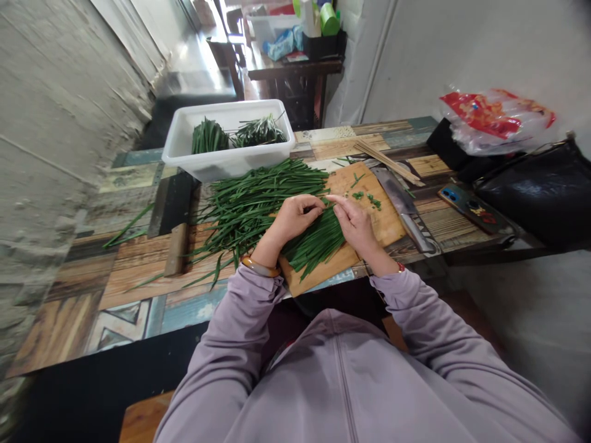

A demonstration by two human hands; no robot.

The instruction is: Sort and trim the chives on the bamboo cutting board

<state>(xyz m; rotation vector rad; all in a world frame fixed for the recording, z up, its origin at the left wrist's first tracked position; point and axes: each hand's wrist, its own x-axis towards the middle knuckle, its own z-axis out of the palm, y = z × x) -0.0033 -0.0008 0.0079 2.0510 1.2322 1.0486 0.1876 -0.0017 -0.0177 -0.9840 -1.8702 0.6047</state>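
Observation:
A large pile of long green chive leaves (258, 200) lies across a wooden cutting board (385, 224) and the table. My left hand (295, 216) is curled over a bundle of the leaves on the board, fingers closed on them. My right hand (353, 223) rests on the same bundle just to the right, fingers bent and pressing the leaf ends together. A few chopped green bits (369, 199) sit on the board beyond my right hand. A cleaver (402, 206) lies along the board's right edge, untouched.
A white plastic tub (231, 157) with more chives stands behind the pile. Bamboo skewers (388, 161), a phone (471, 208), a black bag (540, 191) and a red-printed plastic bag (498, 120) are at the right. A dark bench (173, 203) part lies left.

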